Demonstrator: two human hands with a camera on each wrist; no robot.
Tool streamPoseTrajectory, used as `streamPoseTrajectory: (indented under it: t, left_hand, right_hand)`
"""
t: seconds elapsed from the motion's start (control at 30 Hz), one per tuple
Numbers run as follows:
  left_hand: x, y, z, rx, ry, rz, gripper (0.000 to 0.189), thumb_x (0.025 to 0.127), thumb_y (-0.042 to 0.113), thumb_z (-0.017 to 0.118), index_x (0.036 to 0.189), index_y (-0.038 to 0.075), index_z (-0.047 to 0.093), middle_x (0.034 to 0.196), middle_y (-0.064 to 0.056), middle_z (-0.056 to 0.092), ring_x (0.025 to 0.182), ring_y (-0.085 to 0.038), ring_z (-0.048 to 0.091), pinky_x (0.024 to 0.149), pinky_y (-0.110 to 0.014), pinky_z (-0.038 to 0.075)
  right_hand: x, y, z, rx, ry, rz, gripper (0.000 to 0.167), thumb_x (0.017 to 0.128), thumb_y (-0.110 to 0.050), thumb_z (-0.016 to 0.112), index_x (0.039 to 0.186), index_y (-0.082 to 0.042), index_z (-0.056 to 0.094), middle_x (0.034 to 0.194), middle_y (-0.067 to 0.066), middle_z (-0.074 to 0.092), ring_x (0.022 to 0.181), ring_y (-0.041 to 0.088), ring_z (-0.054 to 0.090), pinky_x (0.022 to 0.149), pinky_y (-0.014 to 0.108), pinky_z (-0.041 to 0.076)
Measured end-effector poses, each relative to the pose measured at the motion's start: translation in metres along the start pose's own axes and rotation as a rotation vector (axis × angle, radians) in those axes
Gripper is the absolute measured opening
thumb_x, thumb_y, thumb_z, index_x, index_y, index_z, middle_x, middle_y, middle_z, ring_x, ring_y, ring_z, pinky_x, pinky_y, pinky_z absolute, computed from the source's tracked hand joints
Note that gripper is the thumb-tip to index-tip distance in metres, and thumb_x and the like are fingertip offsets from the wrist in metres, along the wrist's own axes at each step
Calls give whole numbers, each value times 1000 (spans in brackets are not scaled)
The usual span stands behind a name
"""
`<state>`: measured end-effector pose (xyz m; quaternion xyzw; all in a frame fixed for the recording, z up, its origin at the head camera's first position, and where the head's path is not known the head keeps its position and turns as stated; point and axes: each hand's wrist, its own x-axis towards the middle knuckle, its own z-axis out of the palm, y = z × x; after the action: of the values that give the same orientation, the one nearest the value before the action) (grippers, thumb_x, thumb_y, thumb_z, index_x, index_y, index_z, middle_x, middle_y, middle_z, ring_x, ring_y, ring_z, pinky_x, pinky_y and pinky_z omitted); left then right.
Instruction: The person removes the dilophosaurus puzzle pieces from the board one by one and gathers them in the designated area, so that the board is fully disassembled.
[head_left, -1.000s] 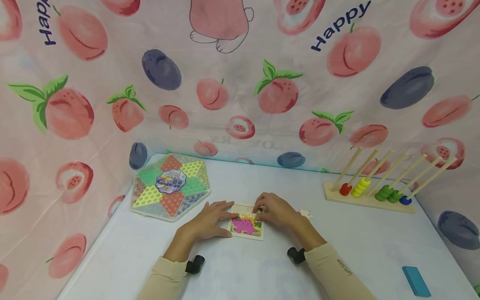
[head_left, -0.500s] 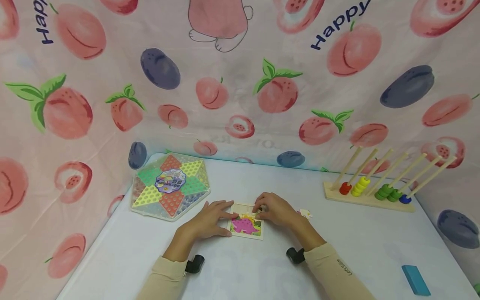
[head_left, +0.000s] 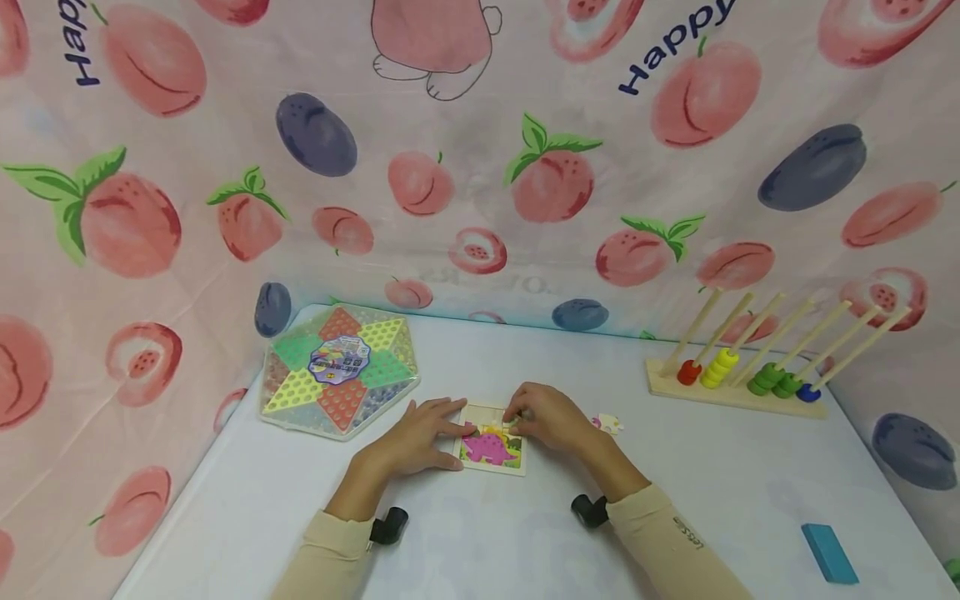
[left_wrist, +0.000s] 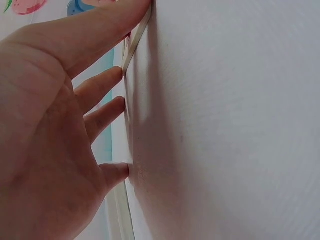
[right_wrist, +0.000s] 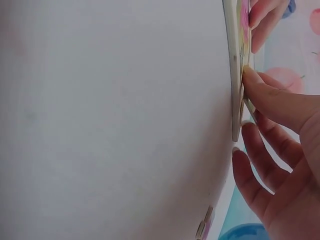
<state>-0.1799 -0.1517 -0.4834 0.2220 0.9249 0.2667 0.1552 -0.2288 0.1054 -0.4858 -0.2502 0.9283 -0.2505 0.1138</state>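
A small wooden jigsaw board lies on the table in the head view, with a pink dinosaur picture across its lower part and bare wood along its upper part. My left hand rests along the board's left side, fingers spread and thumb at the lower left corner. Over the upper right of the board, my right hand pinches a thin puzzle piece between thumb and fingers. In the right wrist view this piece stands tilted against the board, its picture mostly hidden by the fingers.
Loose puzzle pieces lie right of the right wrist. A hexagonal Chinese checkers box sits at back left. At back right stands a wooden peg rack with coloured beads. A blue block lies at front right.
The head view has shifted slightly. Both hands stay at the board; the piece in my right fingers looks greener and less dark than a second ago.
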Motion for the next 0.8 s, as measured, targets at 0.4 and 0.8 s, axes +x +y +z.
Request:
streamPoseTrajectory:
  t: [0.4,0.8]
  left_hand:
    - [1,-4,1,9,4,4,58,84,35,82,138,26,65,165,-6,40,157,-37,27,122,-76,9]
    - [1,-3,2,3,6,9,58,84,33,83,138,25,65,165,-6,39,157,-37,27,122,-76,8]
  right_hand:
    - [-4,3,2,124,64,-45,13,84,-11,83,96,-15,81,103,-3,71,97,12,64,89,31,60]
    - [-10,12,-16,264,85,12,25,87,-13,80,111,-12,78,110,3,76,94,15,70,72,20,60]
